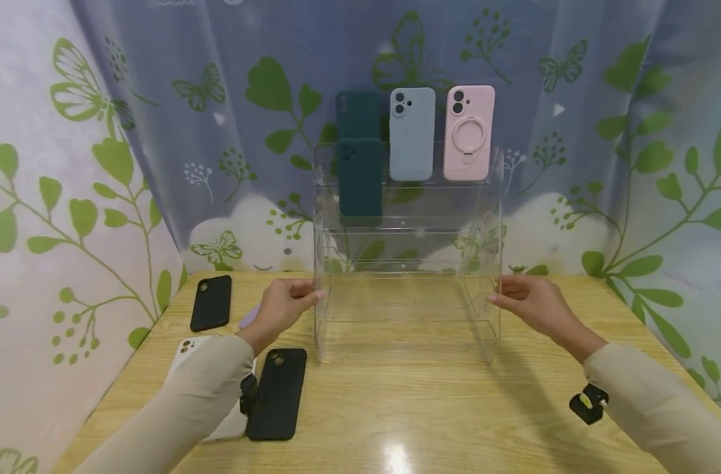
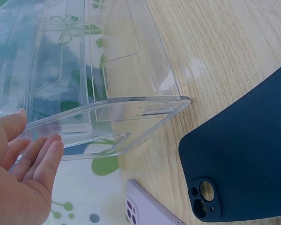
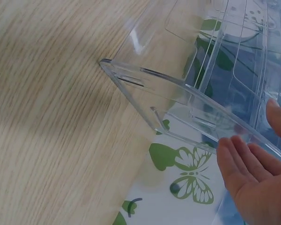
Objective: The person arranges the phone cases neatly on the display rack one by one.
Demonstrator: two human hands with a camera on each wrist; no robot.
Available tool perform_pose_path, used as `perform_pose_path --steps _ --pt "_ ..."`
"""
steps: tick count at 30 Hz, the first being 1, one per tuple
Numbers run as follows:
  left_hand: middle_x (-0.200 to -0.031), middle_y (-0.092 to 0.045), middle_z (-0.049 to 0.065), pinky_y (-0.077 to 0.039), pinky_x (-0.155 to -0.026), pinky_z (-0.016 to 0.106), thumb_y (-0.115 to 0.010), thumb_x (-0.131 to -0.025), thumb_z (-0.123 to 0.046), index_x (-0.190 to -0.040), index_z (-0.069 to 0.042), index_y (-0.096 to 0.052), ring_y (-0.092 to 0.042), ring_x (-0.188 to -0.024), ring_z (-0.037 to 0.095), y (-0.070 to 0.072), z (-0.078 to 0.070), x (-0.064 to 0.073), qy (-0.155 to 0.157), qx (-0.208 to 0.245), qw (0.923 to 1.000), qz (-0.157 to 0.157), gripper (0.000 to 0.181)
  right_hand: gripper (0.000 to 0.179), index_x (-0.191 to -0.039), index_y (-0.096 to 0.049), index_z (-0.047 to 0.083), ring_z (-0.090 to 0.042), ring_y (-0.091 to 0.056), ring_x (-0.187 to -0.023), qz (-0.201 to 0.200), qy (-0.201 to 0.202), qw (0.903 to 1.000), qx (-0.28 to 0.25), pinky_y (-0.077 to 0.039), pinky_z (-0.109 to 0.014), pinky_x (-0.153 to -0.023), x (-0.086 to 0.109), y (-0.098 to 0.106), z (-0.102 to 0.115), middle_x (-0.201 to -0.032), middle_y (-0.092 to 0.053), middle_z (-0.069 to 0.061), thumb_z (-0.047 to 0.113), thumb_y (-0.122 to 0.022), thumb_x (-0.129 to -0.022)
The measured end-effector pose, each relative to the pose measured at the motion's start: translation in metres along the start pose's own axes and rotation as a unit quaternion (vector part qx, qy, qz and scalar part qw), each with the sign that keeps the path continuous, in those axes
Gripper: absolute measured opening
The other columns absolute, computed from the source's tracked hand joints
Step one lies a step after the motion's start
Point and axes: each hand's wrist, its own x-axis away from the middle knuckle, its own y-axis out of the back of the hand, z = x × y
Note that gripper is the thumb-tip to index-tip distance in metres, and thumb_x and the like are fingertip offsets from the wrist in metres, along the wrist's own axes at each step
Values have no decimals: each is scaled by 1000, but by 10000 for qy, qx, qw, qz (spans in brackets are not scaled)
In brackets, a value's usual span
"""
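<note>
A clear acrylic tiered display stand (image 1: pixel 396 342) is on the wooden table in front of me. My left hand (image 1: pixel 284 304) holds its left side panel, thumb at the front edge and fingers along the outside. On the opposite side my right hand (image 1: pixel 532 299) holds the right panel the same way. Phone cases lean on the upper tiers: a light blue one (image 1: pixel 412 141), a pink one (image 1: pixel 468 145) with a ring, and two dark teal ones, the front case (image 1: pixel 360 181) overlapping the rear case (image 1: pixel 357 115).
Left of the stand lie a black phone case (image 1: pixel 211 303), a second black case (image 1: pixel 280 395), a white case (image 1: pixel 185 352) partly under my left forearm, and a lilac case (image 2: pixel 147 206) mostly hidden by my left hand in the head view. A patterned curtain (image 1: pixel 348 39) hangs behind.
</note>
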Motion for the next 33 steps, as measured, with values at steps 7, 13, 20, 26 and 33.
perform_pose_path --steps 7,13,20,26,33 --pt "-128 -61 14 -51 -91 43 -66 -92 -25 -134 -7 -57 -58 -117 29 -1 0 0 24 12 10000 -15 46 63 -132 -54 -5 -39 -62 -106 60 -100 9999 91 -54 -47 -81 -5 0 3 -119 -63 -25 43 -61 -92" --pt "-129 -60 14 -51 -92 43 -66 -92 -26 -134 -8 -57 -57 -118 30 -1 0 1 57 69 10000 -18 47 56 -127 -60 -3 -38 -64 -102 -134 -255 9996 36 -55 -45 -77 -8 -4 0 -115 -66 -24 40 -65 -91" --pt "-135 -57 9 -48 -95 45 -65 -92 -33 -137 -13 -54 -54 -121 28 7 11 5 -90 216 9994 243 51 56 -126 -61 0 -37 -62 -105 -217 -423 9982 -369 -54 -45 -79 -6 -7 -3 -116 -65 -23 42 -67 -89" --pt "-139 -53 11 -47 -96 48 -66 -91 -36 -139 -11 -53 -55 -121 30 23 26 17 -52 139 9994 321 55 60 -127 -60 1 -35 -60 -107 -316 -397 9962 -713 -52 -46 -83 -5 -10 -7 -118 -64 -21 46 -67 -88" --pt "-140 -49 21 -48 -95 48 -68 -90 -33 -141 -2 -47 -50 -125 38 31 46 42 180 -174 9991 338 63 56 -129 -59 3 -24 -61 -101 -357 -221 9953 -877 -52 -44 -83 -3 -12 -14 -120 -62 -19 42 -65 -90"
